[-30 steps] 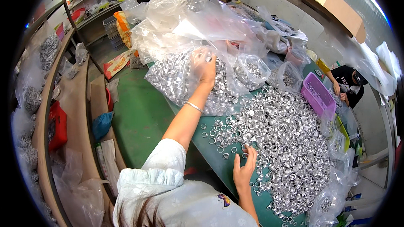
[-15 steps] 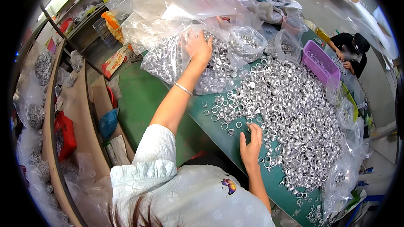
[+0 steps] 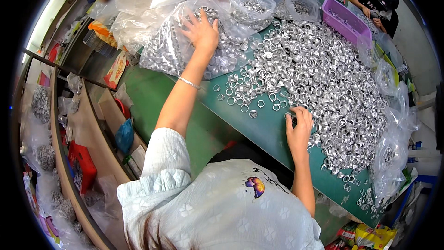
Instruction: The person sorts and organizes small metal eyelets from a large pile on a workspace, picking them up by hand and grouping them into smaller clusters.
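My left hand (image 3: 201,33) is open, fingers spread, above a clear plastic bag (image 3: 159,55) filled with silver metal rings. Whether the palm touches them is hard to see. A bracelet circles that wrist. My right hand (image 3: 300,126) is at the near edge of a large heap of similar silver rings (image 3: 330,78) on a green table. Its fingers are curled, with thumb and forefinger closed about one metal ring (image 3: 287,115). Left of it, several loose rings (image 3: 252,114) lie on the tabletop (image 3: 245,127).
Smaller clear bags of rings (image 3: 252,11) stand behind the heap. A purple basket (image 3: 344,21) is at the far right, near a co-worker (image 3: 379,7). Plastic bags (image 3: 393,139) line the right edge. Left are wooden shelves (image 3: 88,125) with a red basket (image 3: 82,166).
My right hand has moved right along the heap's edge, and its thumb and forefinger have come together. My left hand's fingers are spread wider above the bag. The whole view has shifted.
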`<control>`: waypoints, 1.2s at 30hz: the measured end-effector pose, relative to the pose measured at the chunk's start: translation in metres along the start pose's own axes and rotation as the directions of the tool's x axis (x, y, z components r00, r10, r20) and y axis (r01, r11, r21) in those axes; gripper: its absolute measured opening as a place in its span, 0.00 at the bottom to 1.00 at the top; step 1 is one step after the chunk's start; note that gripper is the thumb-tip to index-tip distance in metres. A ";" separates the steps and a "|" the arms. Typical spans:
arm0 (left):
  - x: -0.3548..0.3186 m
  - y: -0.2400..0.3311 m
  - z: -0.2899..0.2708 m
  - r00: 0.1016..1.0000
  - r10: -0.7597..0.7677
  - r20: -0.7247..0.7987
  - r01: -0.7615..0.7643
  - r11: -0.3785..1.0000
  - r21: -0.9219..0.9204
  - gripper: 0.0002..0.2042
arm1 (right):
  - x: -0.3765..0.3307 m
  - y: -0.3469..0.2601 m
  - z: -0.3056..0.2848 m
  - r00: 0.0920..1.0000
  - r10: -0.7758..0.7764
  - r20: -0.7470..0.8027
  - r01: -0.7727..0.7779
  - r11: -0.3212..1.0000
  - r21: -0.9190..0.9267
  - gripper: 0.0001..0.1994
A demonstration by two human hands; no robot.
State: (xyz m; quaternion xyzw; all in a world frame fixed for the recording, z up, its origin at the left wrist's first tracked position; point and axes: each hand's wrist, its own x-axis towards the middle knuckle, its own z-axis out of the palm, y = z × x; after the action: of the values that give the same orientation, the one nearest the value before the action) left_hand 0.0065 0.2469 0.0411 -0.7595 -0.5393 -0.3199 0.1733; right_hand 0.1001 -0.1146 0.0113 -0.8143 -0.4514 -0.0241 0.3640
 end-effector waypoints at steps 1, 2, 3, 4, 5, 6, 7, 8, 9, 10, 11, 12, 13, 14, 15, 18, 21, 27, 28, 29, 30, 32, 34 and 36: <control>-0.001 0.003 -0.007 1.000 0.012 0.027 -0.011 1.000 -0.004 0.29 | 0.002 0.002 -0.001 1.000 -0.002 0.005 0.002 1.000 -0.015 0.10; -0.005 0.005 -0.011 0.998 0.023 0.055 -0.022 1.000 -0.008 0.29 | 0.004 0.002 -0.002 1.000 -0.003 0.009 0.003 1.000 -0.015 0.10; -0.007 0.005 -0.012 0.997 0.043 0.066 -0.042 0.999 -0.017 0.29 | 0.008 0.003 -0.002 1.000 -0.007 0.011 0.007 1.000 -0.014 0.10; -0.009 0.004 -0.013 0.995 0.063 0.078 -0.061 0.998 -0.026 0.29 | 0.011 0.003 -0.003 1.000 -0.011 0.014 0.012 1.000 -0.012 0.10; -0.012 0.003 -0.014 0.993 0.083 0.089 -0.080 0.996 -0.035 0.29 | 0.016 0.002 -0.003 0.999 -0.026 0.029 0.025 1.000 0.006 0.10; -0.014 0.003 -0.017 0.989 0.094 0.110 -0.091 0.995 -0.032 0.30 | 0.021 0.003 -0.001 0.999 -0.029 0.030 0.029 1.000 0.001 0.10; -0.016 0.002 -0.021 0.986 0.106 0.131 -0.103 0.994 -0.028 0.30 | 0.027 0.003 0.001 0.999 -0.033 0.032 0.033 0.999 -0.003 0.10; -0.017 0.002 -0.024 0.981 0.116 0.153 -0.114 0.993 -0.025 0.31 | 0.034 0.003 0.003 0.999 -0.037 0.034 0.037 0.999 -0.008 0.10; -0.017 0.001 -0.024 0.982 0.107 0.155 -0.104 0.994 -0.033 0.33 | 0.040 0.004 0.007 0.997 -0.072 0.011 0.073 0.996 -0.059 0.10; -0.018 0.000 -0.024 0.983 0.122 0.138 -0.117 0.992 -0.047 0.33 | 0.046 0.004 0.011 0.997 -0.082 -0.011 0.080 0.990 -0.118 0.10; -0.019 -0.001 -0.022 0.983 0.136 0.121 -0.130 0.990 -0.062 0.33 | 0.052 0.004 0.016 0.995 -0.092 -0.031 0.085 0.980 -0.177 0.10; -0.021 -0.001 -0.022 0.983 0.150 0.103 -0.143 0.987 -0.075 0.33 | 0.058 0.004 0.022 0.993 -0.104 -0.051 0.090 0.968 -0.235 0.10; -0.022 0.000 -0.026 0.981 0.148 0.123 -0.139 0.987 -0.076 0.35 | 0.063 0.003 0.028 0.994 -0.107 -0.031 0.092 0.946 -0.312 0.10; -0.023 0.001 -0.026 0.981 0.140 0.134 -0.129 0.988 -0.091 0.34 | 0.067 0.006 0.036 0.992 -0.123 -0.018 0.108 0.920 -0.376 0.09; -0.023 0.001 -0.025 0.981 0.132 0.144 -0.117 0.987 -0.107 0.34 | 0.070 0.010 0.042 0.993 -0.117 0.007 0.111 0.914 -0.390 0.09; -0.024 0.001 -0.021 0.974 0.138 0.177 -0.120 0.987 -0.108 0.30 | 0.069 0.018 0.045 0.987 -0.157 0.013 0.151 0.914 -0.377 0.08; -0.025 0.001 -0.022 0.972 0.155 0.177 -0.140 0.986 -0.093 0.27 | 0.068 0.019 0.038 0.983 -0.181 0.024 0.179 0.927 -0.328 0.06; -0.029 0.015 -0.032 0.972 0.199 0.123 -0.178 0.970 -0.165 0.25 | 0.067 0.025 0.025 0.991 -0.136 0.009 0.136 0.983 -0.121 0.06; -0.032 0.018 -0.034 0.971 0.218 0.101 -0.193 0.959 -0.206 0.24 | 0.067 0.027 0.023 0.993 -0.119 -0.024 0.117 0.991 -0.064 0.06; -0.035 0.020 -0.039 0.968 0.230 0.103 -0.197 0.946 -0.258 0.24 | 0.068 0.026 0.022 0.991 -0.121 -0.050 0.118 0.991 -0.060 0.05; -0.039 0.026 -0.045 0.963 0.247 0.105 -0.203 0.927 -0.316 0.23 | 0.067 0.029 0.021 0.998 -0.015 -0.062 0.021 0.995 0.098 0.05; -0.051 0.038 -0.058 0.953 0.281 0.113 -0.210 0.881 -0.424 0.23 | 0.064 0.033 0.021 0.980 0.194 -0.038 -0.162 0.900 0.406 0.04; -0.069 0.057 -0.076 0.948 0.311 0.066 -0.229 0.814 -0.534 0.21 | 0.059 0.030 0.010 0.882 0.450 0.141 -0.384 0.513 0.767 0.05; -0.090 0.074 -0.079 0.905 0.425 0.031 -0.260 0.609 -0.749 0.21 | 0.049 0.040 -0.007 0.829 0.444 0.341 -0.393 0.029 0.919 0.06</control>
State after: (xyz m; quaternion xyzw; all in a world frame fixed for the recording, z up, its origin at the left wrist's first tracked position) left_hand 0.0326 0.1089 0.0446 -0.8825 -0.2251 -0.3878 -0.1420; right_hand 0.1616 -0.0967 0.0117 -0.4847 -0.0940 0.3583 0.7924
